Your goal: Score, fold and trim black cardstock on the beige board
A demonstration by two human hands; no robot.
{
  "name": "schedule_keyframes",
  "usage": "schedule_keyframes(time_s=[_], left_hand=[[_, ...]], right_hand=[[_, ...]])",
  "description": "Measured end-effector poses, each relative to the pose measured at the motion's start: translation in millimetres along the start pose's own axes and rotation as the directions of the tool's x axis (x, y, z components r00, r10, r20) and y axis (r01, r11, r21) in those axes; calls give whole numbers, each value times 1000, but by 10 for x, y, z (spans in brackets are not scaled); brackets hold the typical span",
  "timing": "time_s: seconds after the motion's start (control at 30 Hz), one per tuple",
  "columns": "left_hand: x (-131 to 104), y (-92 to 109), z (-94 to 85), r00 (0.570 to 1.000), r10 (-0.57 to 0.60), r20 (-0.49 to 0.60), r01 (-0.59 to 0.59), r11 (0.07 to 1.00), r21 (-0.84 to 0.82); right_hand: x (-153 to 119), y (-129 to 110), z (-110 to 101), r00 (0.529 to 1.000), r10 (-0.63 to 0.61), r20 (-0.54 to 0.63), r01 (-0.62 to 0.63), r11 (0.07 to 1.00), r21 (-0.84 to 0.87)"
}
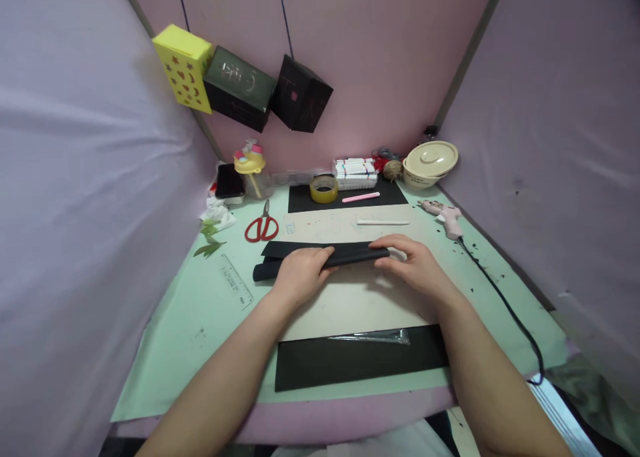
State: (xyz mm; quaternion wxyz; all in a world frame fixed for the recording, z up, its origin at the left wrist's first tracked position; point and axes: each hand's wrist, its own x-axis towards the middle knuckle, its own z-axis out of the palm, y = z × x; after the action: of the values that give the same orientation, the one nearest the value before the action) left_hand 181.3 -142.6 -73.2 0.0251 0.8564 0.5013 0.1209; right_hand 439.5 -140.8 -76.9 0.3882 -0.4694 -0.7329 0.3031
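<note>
We hold the black paper with both hands, partly rolled along its near side, over the pale board. Our left hand is closed over it near its middle; our right hand has thumb and fingers drawn narrow about its three o'clock end. From the paper, the scissors lie at ten o'clock, the tape at twelve, the white stick and glue gun toward two, and the dark strip at six.
</note>
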Motion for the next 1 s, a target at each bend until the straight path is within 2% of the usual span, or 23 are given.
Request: schedule_keyframes(time_s=[0.27, 0.67, 0.9, 1.0], left_hand=[[-2, -60, -53, 998, 48, 32, -48, 999, -14], [-10, -62, -55, 997, 69, 14, -69, 997, -46], [-31, -8, -48, 983, 126, -133, -137, 988, -75], [-45, 2, -26, 986, 111, -122, -119, 991, -60]], right_hand=[[1, -64, 9, 994, -108, -19, 109, 993, 39], [18, -68, 24, 983, -170, -64, 172, 985, 30], [13, -75, 14, 989, -132, -62, 136, 989, 66], [5, -69, 18, 992, -107, -61, 112, 991, 78]])
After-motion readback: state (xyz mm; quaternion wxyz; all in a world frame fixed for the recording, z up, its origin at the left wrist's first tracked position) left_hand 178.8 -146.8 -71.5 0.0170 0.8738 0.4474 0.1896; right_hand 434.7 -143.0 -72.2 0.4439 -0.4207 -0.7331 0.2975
